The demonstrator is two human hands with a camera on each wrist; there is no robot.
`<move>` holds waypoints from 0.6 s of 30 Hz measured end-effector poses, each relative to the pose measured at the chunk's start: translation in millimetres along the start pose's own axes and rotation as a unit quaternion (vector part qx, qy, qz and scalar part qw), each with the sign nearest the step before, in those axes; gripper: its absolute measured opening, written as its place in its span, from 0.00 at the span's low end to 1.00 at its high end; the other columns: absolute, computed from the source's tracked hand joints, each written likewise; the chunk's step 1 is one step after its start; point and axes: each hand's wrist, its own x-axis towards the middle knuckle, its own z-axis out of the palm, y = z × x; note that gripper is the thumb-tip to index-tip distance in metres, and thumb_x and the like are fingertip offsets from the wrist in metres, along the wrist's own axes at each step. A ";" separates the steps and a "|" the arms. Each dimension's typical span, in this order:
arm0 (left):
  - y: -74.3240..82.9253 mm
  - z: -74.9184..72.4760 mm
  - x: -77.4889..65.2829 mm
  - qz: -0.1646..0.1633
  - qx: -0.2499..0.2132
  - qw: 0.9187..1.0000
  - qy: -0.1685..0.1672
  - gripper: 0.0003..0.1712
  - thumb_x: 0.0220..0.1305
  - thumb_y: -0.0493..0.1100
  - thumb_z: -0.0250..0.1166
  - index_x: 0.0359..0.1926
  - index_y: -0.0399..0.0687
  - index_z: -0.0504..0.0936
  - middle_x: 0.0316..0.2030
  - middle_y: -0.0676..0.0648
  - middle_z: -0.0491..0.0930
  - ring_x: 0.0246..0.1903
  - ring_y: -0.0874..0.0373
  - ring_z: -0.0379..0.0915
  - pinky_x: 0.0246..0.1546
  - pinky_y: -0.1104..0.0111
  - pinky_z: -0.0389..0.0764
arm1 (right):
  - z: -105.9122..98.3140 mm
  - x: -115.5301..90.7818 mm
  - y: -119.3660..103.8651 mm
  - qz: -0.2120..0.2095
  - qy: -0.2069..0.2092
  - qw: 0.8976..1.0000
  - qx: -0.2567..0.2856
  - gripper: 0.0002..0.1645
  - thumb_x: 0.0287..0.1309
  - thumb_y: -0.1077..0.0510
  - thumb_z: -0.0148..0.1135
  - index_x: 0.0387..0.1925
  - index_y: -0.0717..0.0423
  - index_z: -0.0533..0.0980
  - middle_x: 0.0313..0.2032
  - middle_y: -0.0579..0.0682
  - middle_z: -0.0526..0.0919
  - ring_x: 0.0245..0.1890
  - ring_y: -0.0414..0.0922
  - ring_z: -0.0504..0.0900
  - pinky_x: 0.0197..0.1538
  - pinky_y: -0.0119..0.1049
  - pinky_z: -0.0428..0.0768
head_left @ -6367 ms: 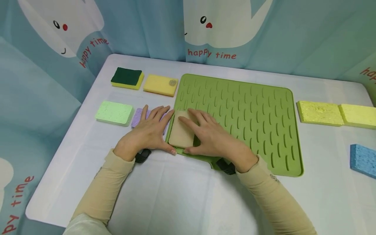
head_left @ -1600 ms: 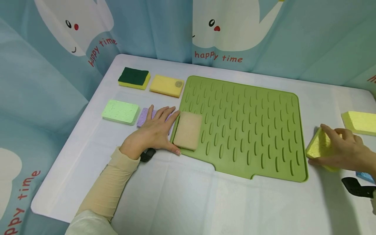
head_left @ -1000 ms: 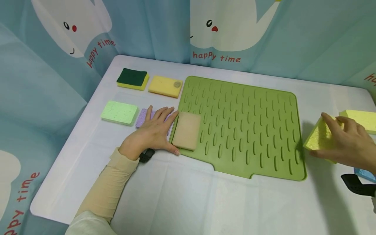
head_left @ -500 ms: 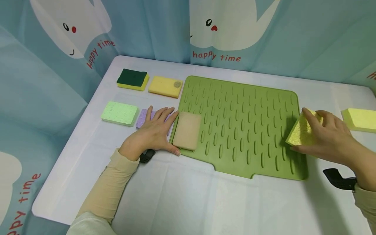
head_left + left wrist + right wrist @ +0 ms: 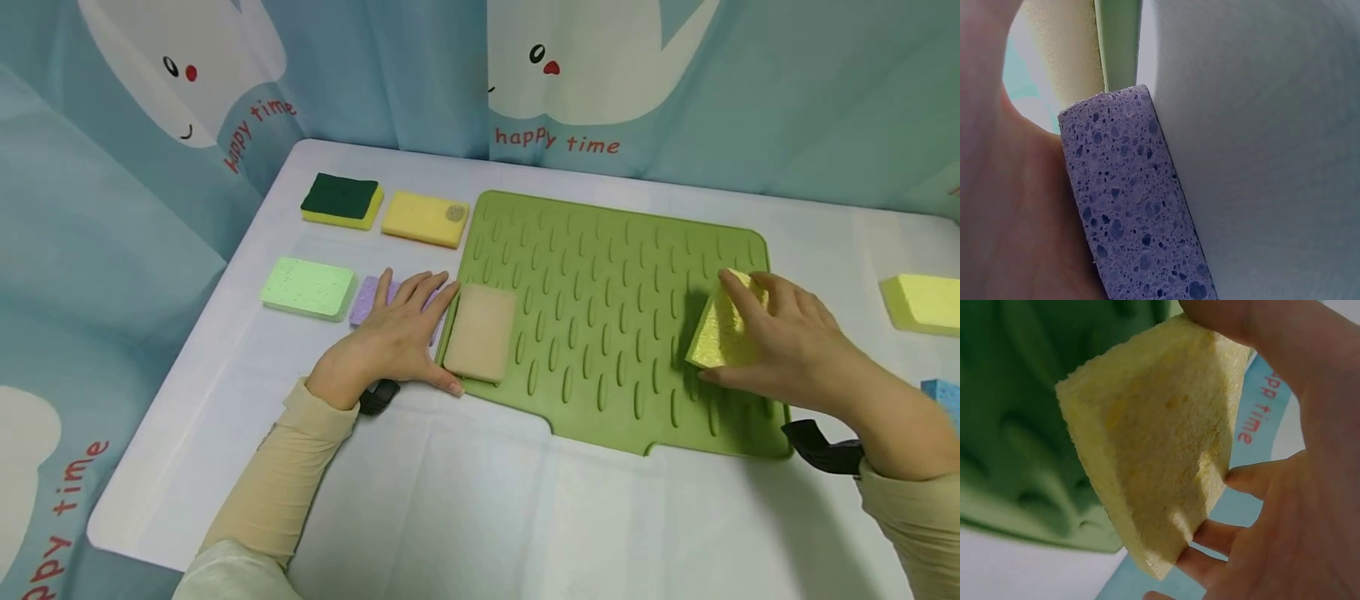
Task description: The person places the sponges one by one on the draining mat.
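My right hand (image 5: 795,342) pinches a yellow sponge (image 5: 723,329) by its edges, thumb on one side and fingertips on the other. The sponge is tilted over the right part of a green ridged drying mat (image 5: 592,333); the right wrist view shows its broad porous face (image 5: 1160,437). A beige sponge (image 5: 480,333) lies flat along the mat's left rim. Fingers spread, my left hand (image 5: 390,337) rests over a purple sponge (image 5: 363,300), partly hiding it, with the thumb at the mat's lower left corner. Up close, the left wrist view has the purple sponge (image 5: 1132,194) beside the palm.
Left of the mat lie a green-topped scouring sponge (image 5: 341,198), a yellow sponge with a grey spot (image 5: 420,218) and a mint green sponge (image 5: 309,287). At the far right are a pale yellow sponge (image 5: 926,302) and a blue sponge (image 5: 945,396), the latter partly behind the right forearm.
My right hand left the beige sponge on the mat, took the yellow sponge from the right, lifted it and carried it left over the mat. My left hand stayed in place.
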 end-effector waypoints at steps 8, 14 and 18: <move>2.2 -0.2 2.1 0.003 0.001 1.000 -0.001 0.81 0.31 0.85 0.68 0.79 0.51 0.44 0.79 0.44 0.42 0.78 0.46 0.35 0.71 0.36 0.29 | 0.5 6.4 -13.3 -0.005 -0.006 1.000 0.005 0.74 0.42 0.41 0.79 0.79 0.53 0.40 0.69 0.77 0.48 0.62 0.76 0.55 0.51 0.73 0.66; 1.5 0.6 1.3 -0.003 -0.001 1.000 -0.002 0.81 0.31 0.84 0.68 0.80 0.50 0.43 0.79 0.44 0.41 0.78 0.46 0.35 0.71 0.36 0.29 | -2.3 11.3 -15.4 -0.021 0.011 1.000 -0.004 0.72 0.43 0.41 0.78 0.79 0.54 0.43 0.72 0.74 0.48 0.65 0.75 0.55 0.49 0.75 0.68; -0.6 0.5 1.2 -0.003 0.002 1.000 0.000 0.81 0.32 0.84 0.69 0.79 0.50 0.44 0.79 0.43 0.42 0.78 0.46 0.35 0.71 0.35 0.29 | -3.2 14.3 -16.9 -0.034 0.024 0.999 0.002 0.71 0.43 0.42 0.79 0.79 0.53 0.45 0.71 0.72 0.51 0.67 0.73 0.54 0.50 0.74 0.67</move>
